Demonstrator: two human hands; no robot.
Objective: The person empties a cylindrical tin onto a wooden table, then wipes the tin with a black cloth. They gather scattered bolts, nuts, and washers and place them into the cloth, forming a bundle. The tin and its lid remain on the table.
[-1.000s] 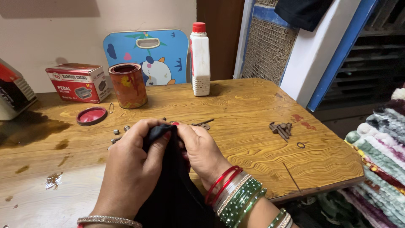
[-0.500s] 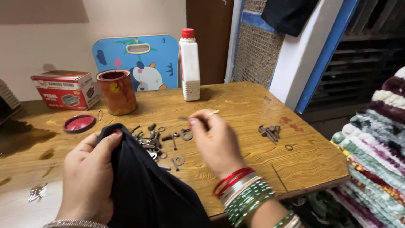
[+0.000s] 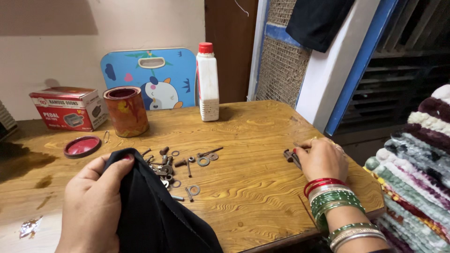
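On wooden table [image 3: 262, 140], near edge: left hand [image 3: 93, 206] bunched on black cloth [image 3: 154, 215], gripping upper fold; cloth hangs off front edge. Cloth looks soft, limp, light; best held by gathered fold. Right hand [image 3: 321, 159] at right side, fingers pinched on small dark metal bits [image 3: 289, 155]; likely hard, light, easily dropped. Loose washers and bolts [image 3: 180, 166] between hands. Containers: orange tin [image 3: 125, 111], open, contents not visible; red lid [image 3: 82, 146] beside it; white bottle [image 3: 207, 82], red cap on; red box [image 3: 70, 107], closed.
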